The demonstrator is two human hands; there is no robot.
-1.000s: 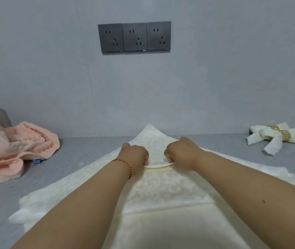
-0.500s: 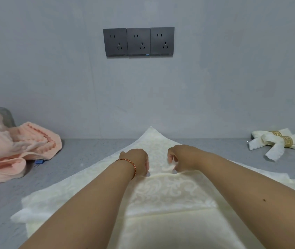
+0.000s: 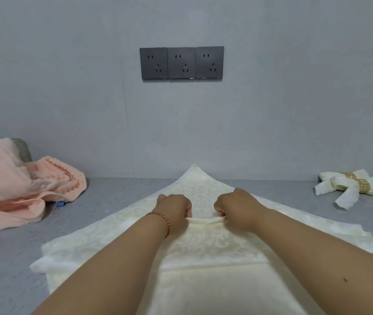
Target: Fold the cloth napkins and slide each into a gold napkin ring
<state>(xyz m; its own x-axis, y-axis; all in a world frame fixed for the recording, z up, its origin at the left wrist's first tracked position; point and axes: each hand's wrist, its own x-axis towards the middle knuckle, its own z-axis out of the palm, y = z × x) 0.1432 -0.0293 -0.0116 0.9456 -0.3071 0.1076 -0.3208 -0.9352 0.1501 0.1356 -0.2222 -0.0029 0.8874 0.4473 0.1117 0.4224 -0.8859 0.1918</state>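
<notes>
A large cream damask napkin [image 3: 203, 246] lies spread like a diamond on the grey table, its far corner pointing at the wall. My left hand [image 3: 175, 209], with a red cord bracelet at the wrist, and my right hand [image 3: 238, 208] sit side by side near the napkin's middle. Both pinch a raised fold of the cloth that runs between them. At the far right lie two folded white napkins [image 3: 349, 192], each inside a gold napkin ring [image 3: 363, 185].
A heap of peach-pink towels [image 3: 21, 187] fills the far left of the grey table [image 3: 112, 201], with a small blue clip beside it. The grey wall close behind carries three dark sockets [image 3: 181, 63].
Both hands let the fold drop flat half a second ago and have now pinched up a fold again, slightly nearer to me. The view shifted a little.
</notes>
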